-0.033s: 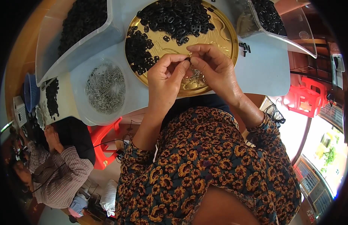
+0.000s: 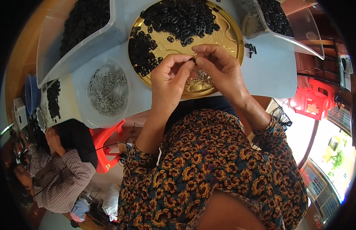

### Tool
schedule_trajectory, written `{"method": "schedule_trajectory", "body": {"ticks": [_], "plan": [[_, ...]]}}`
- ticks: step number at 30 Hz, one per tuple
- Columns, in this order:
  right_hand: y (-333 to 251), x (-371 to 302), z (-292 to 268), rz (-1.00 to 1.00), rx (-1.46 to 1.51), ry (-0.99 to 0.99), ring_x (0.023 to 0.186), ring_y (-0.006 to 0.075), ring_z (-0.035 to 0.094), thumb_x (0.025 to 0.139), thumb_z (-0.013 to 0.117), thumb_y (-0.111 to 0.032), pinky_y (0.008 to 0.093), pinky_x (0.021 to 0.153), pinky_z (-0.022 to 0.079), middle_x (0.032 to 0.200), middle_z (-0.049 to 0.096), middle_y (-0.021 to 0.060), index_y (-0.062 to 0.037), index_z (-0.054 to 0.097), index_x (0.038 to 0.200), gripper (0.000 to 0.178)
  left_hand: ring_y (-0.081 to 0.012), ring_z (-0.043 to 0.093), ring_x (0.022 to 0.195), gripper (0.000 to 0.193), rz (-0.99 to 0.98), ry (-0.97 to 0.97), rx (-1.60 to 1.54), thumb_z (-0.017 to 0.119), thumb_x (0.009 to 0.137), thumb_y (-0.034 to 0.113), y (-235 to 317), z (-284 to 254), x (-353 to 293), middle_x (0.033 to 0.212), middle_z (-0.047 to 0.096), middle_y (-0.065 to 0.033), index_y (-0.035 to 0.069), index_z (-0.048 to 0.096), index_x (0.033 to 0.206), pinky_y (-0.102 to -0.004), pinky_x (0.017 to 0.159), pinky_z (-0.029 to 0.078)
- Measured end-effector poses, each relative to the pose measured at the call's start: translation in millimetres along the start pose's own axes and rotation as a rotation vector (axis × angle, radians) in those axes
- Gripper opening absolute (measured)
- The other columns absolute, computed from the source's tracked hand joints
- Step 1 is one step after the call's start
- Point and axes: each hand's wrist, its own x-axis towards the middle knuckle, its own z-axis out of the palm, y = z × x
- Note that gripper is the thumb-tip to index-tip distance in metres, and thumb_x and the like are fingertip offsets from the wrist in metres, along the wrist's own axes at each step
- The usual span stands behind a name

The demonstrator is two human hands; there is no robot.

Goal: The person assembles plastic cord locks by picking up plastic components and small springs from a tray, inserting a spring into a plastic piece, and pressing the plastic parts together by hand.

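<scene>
Over the near part of a round gold tray (image 2: 239,42), my two hands meet with their fingertips almost touching. My left hand (image 2: 168,82) pinches a small black piece (image 2: 193,59) between thumb and index finger. From the other side, the thumb and fingers of my right hand (image 2: 226,74) close on the same piece; its exact shape is mostly hidden. A large heap of black two-holed plastic pieces (image 2: 178,19) covers the tray's far side, with a smaller pile of black parts (image 2: 141,51) at its left. Small shiny metal parts (image 2: 203,78) lie under my right hand.
A clear bowl of small metal pins or screws (image 2: 108,90) stands left of the tray. Clear bins of black parts (image 2: 85,23) (image 2: 275,17) flank the tray. Loose black parts (image 2: 251,50) lie at right. Another person (image 2: 66,172) sits at left; red stools (image 2: 312,99) stand nearby.
My fingertips have shifted very slightly, and a little more of the black piece shows between them. Everything else looks the same.
</scene>
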Motion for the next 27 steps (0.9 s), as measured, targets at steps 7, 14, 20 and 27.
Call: {"method": "schedule_trajectory", "body": {"ticks": [7,14,20,27], "plan": [[-3,-3,-13,0.101,0.107,0.007,0.094,0.008,0.059,0.093,0.059,-0.005,0.0231,0.086,0.049,0.099,0.063,0.0022,0.0004,0.058,0.115,0.023,-0.011,0.064,0.073,0.015,-0.017,0.011,-0.147,0.061,0.09,0.003,1,-7,3,0.09,0.065,-0.0075,-0.004,0.062,0.104,-0.0209,0.065,0.051],[2,0,-7,-0.096,0.015,0.032,0.096,0.0103,0.062,0.09,0.063,-0.003,0.0242,0.085,0.05,0.102,0.064,0.0051,0.0006,0.061,0.109,0.02,-0.0101,0.063,0.073,0.016,-0.035,-0.015,-0.161,0.062,0.09,0.003,4,-2,2,0.089,0.065,-0.0066,-0.004,0.061,0.105,-0.0213,0.067,0.051],[-6,1,-4,-0.044,-0.05,0.012,0.092,0.0098,0.062,0.089,0.063,-0.001,0.0238,0.084,0.051,0.096,0.065,0.0045,-0.0001,0.061,0.108,0.019,-0.0091,0.061,0.073,0.013,-0.049,-0.006,-0.163,0.06,0.091,0.001,5,-1,-2,0.088,0.065,-0.006,-0.004,0.061,0.102,-0.0201,0.067,0.049],[2,-4,4,-0.056,-0.015,0.061,0.091,0.0091,0.062,0.089,0.061,-0.001,0.023,0.082,0.051,0.094,0.065,0.0044,0.0006,0.061,0.107,0.018,-0.0093,0.062,0.072,0.01,-0.017,0.05,-0.136,0.059,0.091,0.0,3,6,-8,0.086,0.064,-0.0059,-0.004,0.061,0.1,-0.0207,0.065,0.051]]}}
